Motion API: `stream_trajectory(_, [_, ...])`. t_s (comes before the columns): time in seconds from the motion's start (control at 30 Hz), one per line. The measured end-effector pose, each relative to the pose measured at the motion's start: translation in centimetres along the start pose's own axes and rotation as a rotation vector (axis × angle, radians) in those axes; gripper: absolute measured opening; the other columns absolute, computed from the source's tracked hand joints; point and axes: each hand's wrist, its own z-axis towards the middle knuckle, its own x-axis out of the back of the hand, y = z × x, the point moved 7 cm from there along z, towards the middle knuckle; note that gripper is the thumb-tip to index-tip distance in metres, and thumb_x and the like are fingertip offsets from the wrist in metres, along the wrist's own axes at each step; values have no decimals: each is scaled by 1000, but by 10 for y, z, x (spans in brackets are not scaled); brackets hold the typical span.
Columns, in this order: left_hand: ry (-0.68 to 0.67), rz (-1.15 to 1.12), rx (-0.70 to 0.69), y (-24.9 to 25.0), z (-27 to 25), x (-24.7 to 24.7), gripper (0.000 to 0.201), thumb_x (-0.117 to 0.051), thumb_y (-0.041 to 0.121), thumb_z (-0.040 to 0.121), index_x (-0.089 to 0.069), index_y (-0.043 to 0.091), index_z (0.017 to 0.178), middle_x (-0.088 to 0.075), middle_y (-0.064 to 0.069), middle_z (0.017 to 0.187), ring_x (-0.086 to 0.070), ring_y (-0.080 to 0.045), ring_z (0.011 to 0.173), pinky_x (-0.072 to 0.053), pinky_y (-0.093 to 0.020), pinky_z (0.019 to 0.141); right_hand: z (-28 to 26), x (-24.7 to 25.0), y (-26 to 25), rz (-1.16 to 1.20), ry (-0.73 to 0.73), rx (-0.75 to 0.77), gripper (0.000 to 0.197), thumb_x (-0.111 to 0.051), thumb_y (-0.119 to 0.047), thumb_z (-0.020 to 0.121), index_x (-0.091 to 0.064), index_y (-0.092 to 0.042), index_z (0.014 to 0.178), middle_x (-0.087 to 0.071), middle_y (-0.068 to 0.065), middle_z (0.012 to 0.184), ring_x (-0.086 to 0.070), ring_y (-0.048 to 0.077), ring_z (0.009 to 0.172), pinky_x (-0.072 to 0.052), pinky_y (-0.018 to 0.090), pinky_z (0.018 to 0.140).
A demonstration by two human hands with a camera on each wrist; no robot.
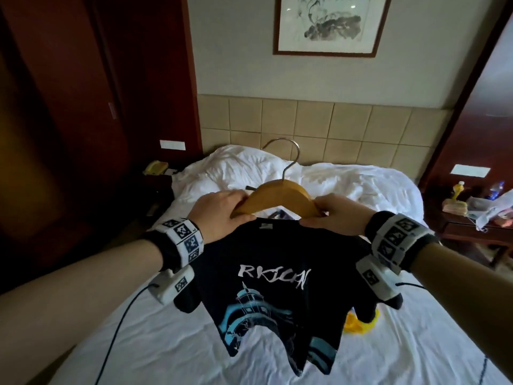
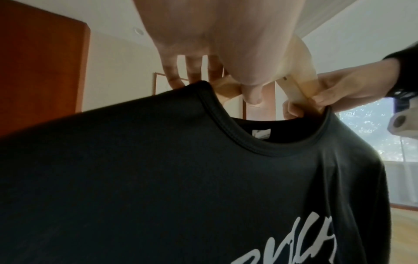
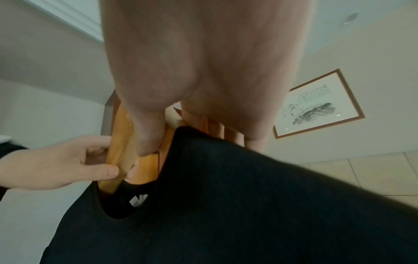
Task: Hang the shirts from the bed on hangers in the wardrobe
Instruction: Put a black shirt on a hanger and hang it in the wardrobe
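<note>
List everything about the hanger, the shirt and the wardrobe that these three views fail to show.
- Hanger: both ends, hidden in the head view by the left hand and right hand, and in the wrist views by the shirt's collar.
- Black shirt: its hem, cut off by the lower edge in both wrist views; its back faces away.
- Yellow item on the bed: mostly covered by the shirt's sleeve.
- Wardrobe interior and rail: in no view.

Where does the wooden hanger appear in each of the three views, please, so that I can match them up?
Head: the wooden hanger sits centre, between both hands, above the black shirt.
Left wrist: upper right, entering the collar.
Right wrist: left of centre, above the collar.
Shared landmark: the framed ink painting.
</note>
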Motion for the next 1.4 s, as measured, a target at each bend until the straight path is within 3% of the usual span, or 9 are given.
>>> stream_trajectory(0.2, [143, 89, -26, -49, -47, 56, 44, -64, 47, 88, -55, 19, 121, -64, 0, 111, -61, -22, 96, -51, -36, 79, 27, -28, -84, 156, -55, 58, 9, -70, -26, 91, -65, -18, 91, -63, -3, 77, -58, 6, 65, -43, 21, 67])
stream_trajectory(0.3, [353, 123, -256, -54, -85, 88, 38, -70, 32, 85, -57, 14, 116, -58, -3, 108, -57, -18, 92, -51, -33, 78, 37, -41, -129, 170, -51, 89, 15, -69, -21, 92, -61, -23, 80, -58, -9, 68, -53, -1, 55, -40, 15, 62])
stream_trajectory(0.4, [225, 314, -512, -67, -116, 83, 20, -61, 29, 89, -65, 18, 105, -64, 5, 104, -63, -11, 75, -49, -27, 57, 45, -62, -164, 197, -90, 57, 16, -70, -20, 91, -62, -22, 78, -58, -10, 66, -55, 0, 56, -41, 17, 63])
stream_trajectory(0.5, [-28, 533, -429, -105, -129, 74, 16, -72, 29, 79, -69, 24, 94, -66, 11, 85, -61, -12, 55, -32, -24, 46, 51, -81, -197, 197, -103, 59, 12, -69, -20, 91, -64, -21, 81, -61, -8, 69, -58, 3, 61, -44, 17, 64])
stream_trajectory(0.67, [-337, 580, -323, -154, -156, 72, 33, -55, 22, 95, -55, 21, 128, -60, 6, 112, -65, -23, 86, -33, -32, 61, 62, -111, -237, 155, -101, 48, 16, -69, -21, 91, -66, -6, 96, -63, 4, 80, -61, 15, 72, -48, 30, 77])
stream_trajectory(0.8, [-488, 657, -283, -181, -180, 73, 19, -48, 24, 99, -64, 15, 105, -65, -1, 103, -63, -26, 92, -32, -33, 64, 63, -127, -256, 153, -117, 57, 17, -69, -19, 91, -66, -2, 95, -62, 5, 77, -60, 15, 69, -48, 33, 76])
stream_trajectory(1.1, [-415, 716, -244, -206, -191, 130, 41, -42, 57, 96, -66, 26, 107, -63, 5, 106, -63, -21, 89, -35, -30, 64, 57, -126, -253, 106, -159, 91, 7, -68, -19, 92, -66, -12, 91, -63, 5, 78, -59, 14, 71, -47, 31, 78])
stream_trajectory(1.27, [-419, 600, -99, -210, -178, 148, 47, -49, 66, 87, -63, 34, 118, -50, 9, 126, -60, -22, 96, -45, -33, 76, 59, -123, -251, 139, -172, 113, 4, -67, -17, 92, -67, -20, 95, -69, 0, 87, -64, 11, 80, -50, 30, 84])
stream_trajectory(1.4, [-262, 397, -79, -186, -170, 143, 36, -56, 65, 84, -62, 30, 85, -53, 12, 97, -57, -15, 79, -41, -30, 68, 64, -126, -248, 187, -169, 98, 10, -68, -17, 91, -63, -20, 84, -60, -8, 74, -57, 5, 66, -44, 25, 74])
